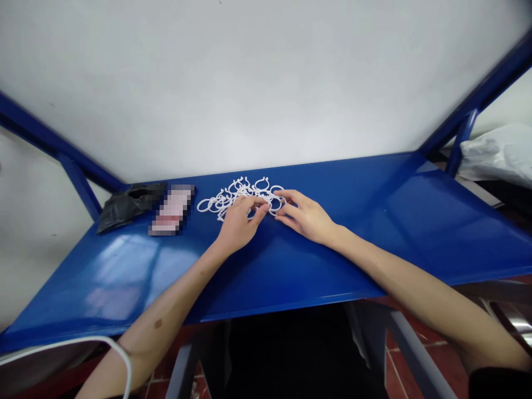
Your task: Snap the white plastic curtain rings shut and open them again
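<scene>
A tangled pile of white plastic rings, which look like open shower-curtain rings with small knobbed ends, lies on the blue table. My left hand rests over the pile's near side, thumb and forefinger pinched at the left edge of a white ring. From the right, the curled fingers of my right hand grip the other side of white rings at the pile's right end. Exactly how many rings sit between the fingers is hidden. Both wrists hang low over the tabletop.
A black plastic bag and a pixelated pale rectangular item lie left of the pile. Blue frame bars flank a pale back panel. A white cable crosses my left forearm. Clear plastic wrapping sits far right.
</scene>
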Demonstrator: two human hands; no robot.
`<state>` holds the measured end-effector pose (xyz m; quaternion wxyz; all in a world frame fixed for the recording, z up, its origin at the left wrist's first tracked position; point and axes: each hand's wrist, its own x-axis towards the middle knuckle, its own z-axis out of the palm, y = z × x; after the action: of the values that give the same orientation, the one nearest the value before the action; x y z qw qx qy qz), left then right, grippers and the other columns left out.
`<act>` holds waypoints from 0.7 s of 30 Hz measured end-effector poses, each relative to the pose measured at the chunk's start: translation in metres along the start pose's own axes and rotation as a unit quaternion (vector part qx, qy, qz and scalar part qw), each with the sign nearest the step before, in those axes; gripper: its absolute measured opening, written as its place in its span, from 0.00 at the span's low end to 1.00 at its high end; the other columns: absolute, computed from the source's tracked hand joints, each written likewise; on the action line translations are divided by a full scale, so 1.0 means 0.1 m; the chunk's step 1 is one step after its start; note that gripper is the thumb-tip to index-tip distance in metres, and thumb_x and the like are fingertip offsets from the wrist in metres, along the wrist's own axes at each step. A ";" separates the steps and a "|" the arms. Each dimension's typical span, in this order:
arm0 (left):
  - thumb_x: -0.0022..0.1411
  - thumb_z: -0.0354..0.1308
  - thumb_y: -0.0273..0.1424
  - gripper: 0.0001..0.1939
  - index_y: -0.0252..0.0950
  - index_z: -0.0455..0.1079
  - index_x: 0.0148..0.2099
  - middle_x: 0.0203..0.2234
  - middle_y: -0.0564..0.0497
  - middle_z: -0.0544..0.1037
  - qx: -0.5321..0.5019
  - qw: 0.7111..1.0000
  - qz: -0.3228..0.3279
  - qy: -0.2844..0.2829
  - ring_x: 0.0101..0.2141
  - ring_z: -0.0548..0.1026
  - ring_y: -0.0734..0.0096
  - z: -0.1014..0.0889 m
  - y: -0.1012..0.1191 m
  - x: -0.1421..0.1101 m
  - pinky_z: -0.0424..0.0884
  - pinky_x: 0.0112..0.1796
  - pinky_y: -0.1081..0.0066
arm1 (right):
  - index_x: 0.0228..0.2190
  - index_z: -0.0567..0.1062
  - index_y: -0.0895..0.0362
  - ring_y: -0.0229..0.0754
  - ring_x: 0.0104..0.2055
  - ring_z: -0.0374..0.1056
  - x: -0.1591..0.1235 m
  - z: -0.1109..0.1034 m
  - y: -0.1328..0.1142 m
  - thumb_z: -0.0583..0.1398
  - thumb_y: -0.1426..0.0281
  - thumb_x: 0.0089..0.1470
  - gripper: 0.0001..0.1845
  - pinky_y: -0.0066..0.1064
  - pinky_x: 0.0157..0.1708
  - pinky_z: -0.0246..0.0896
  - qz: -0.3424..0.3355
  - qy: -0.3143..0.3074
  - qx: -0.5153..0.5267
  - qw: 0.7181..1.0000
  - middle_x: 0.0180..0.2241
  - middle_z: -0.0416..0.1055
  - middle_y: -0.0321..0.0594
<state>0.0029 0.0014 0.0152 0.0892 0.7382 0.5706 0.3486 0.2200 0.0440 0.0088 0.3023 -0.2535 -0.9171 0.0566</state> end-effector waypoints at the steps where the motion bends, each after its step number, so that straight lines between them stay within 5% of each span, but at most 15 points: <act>1: 0.70 0.53 0.40 0.13 0.40 0.75 0.43 0.38 0.50 0.82 -0.030 0.999 -0.015 -0.009 0.34 0.76 0.67 0.02 0.01 -0.01 0.73 0.39 0.66 | 0.38 0.75 0.54 0.48 0.56 0.70 0.00 0.01 -0.02 0.55 0.64 0.68 0.11 0.48 0.53 0.72 -0.015 0.000 0.009 1.000 0.60 0.67 0.49; 7: 0.68 0.55 0.40 0.12 0.39 0.74 0.45 0.34 0.51 0.83 -0.156 0.987 -0.045 -0.021 0.29 0.76 0.71 0.05 0.00 -0.02 0.69 0.30 0.72 | 0.55 0.66 0.56 0.46 0.46 0.75 -0.02 0.06 -0.03 0.58 0.62 0.66 0.20 0.41 0.43 0.75 -0.018 0.097 0.080 0.992 0.49 0.74 0.50; 13: 0.68 0.57 0.37 0.09 0.39 0.75 0.41 0.35 0.51 0.83 -0.154 0.988 -0.008 0.005 0.28 0.74 0.74 0.04 0.01 -0.03 0.68 0.29 0.74 | 0.47 0.73 0.56 0.41 0.37 0.76 -0.03 0.06 0.02 0.58 0.66 0.67 0.10 0.32 0.37 0.71 0.029 0.106 0.097 0.989 0.40 0.78 0.42; 21: 0.67 0.57 0.27 0.05 0.38 0.71 0.36 0.30 0.54 0.77 -0.057 0.994 0.095 0.004 0.29 0.73 0.74 0.07 -0.02 -0.06 0.68 0.33 0.73 | 0.40 0.74 0.57 0.40 0.35 0.73 -0.06 0.11 0.02 0.54 0.67 0.69 0.10 0.31 0.35 0.68 -0.027 0.076 0.065 0.995 0.34 0.76 0.42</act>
<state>0.0047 -0.0016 0.0067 0.0955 0.7813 0.4774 0.3905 0.2189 0.0434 -0.0041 0.3883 -0.2118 -0.8925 0.0885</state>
